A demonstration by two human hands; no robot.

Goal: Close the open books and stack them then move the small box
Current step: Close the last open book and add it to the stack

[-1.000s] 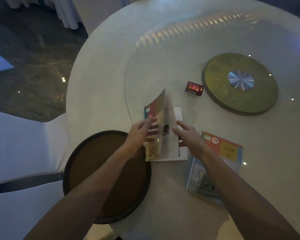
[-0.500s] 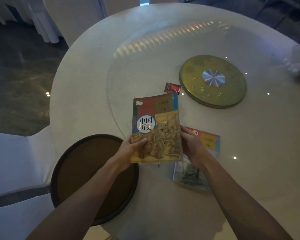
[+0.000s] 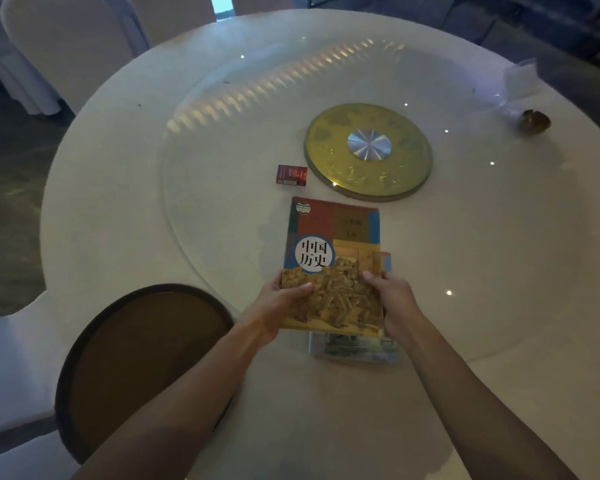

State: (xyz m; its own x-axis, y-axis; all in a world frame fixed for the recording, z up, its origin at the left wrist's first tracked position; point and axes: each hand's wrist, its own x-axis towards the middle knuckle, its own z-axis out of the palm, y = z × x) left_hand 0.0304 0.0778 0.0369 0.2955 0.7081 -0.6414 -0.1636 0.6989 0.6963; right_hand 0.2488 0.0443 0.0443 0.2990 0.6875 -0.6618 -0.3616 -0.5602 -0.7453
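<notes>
A closed history book (image 3: 336, 251) with a red, blue and tan cover is held over the round white table (image 3: 118, 188). My left hand (image 3: 279, 303) grips its near left edge and my right hand (image 3: 394, 303) grips its near right edge. Under it lies a second closed book (image 3: 354, 349); only its near edge and a sliver at the right show. A small dark red box (image 3: 291, 174) sits on the glass just beyond the top book, apart from both hands.
A gold disc with a silver hub (image 3: 368, 152) sits in the middle of the glass turntable. A round dark brown tray (image 3: 142, 358) overhangs the near left table edge. A small brown object and clear wrapping (image 3: 534, 121) lie far right. White-covered chairs (image 3: 11, 358) surround the table.
The book was half open on the table, then shut and lifted. Both hands have carried it right, over the second book, which is now mostly covered.
</notes>
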